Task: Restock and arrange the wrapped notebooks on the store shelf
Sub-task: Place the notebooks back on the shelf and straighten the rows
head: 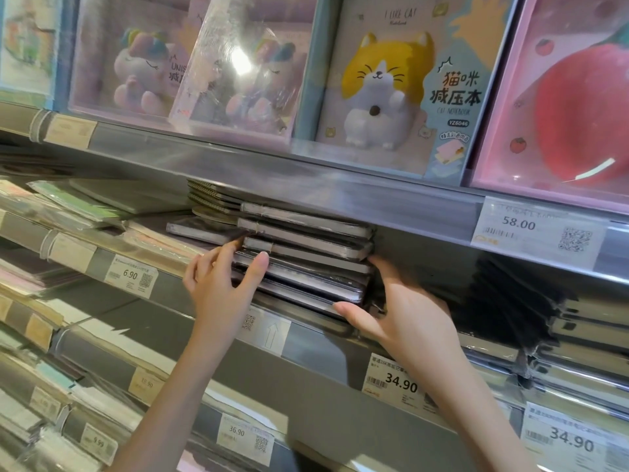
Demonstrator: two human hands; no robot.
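- The stack of wrapped notebooks [303, 257] lies flat on the middle shelf [326, 338], just under the rail of the shelf above, its near edges overhanging the shelf lip a little.
- Each book looks stiff-covered and is sealed in glossy film, so the pile is probably fairly heavy as a whole and slippery layer on layer; the books already sit slightly fanned, not flush.
- Judged from this, the safest hold is on both short ends at once, squeezing inward and supporting the lowest book, rather than pulling one cover.
- The left hand [218, 284] rests against the stack's left end with fingers nearly straight and spread, the thumb laid on a front edge; it presses rather than grips.
- The right hand [405, 318] is at the right end, thumb along the bottom front corner, fingers reaching behind the pile; how far they curl there cannot be seen.
- Behind the stack lie spiral-bound notebooks [211, 202], their far parts lost in shadow under the upper shelf.
- To the right, a dark heap of black notebooks [517, 301] is blurred and hard to count.
- Above stand boxed display notebooks, a cat notebook [384, 86] among them; the price tag [394, 383] below the stack is partly covered by the right wrist.
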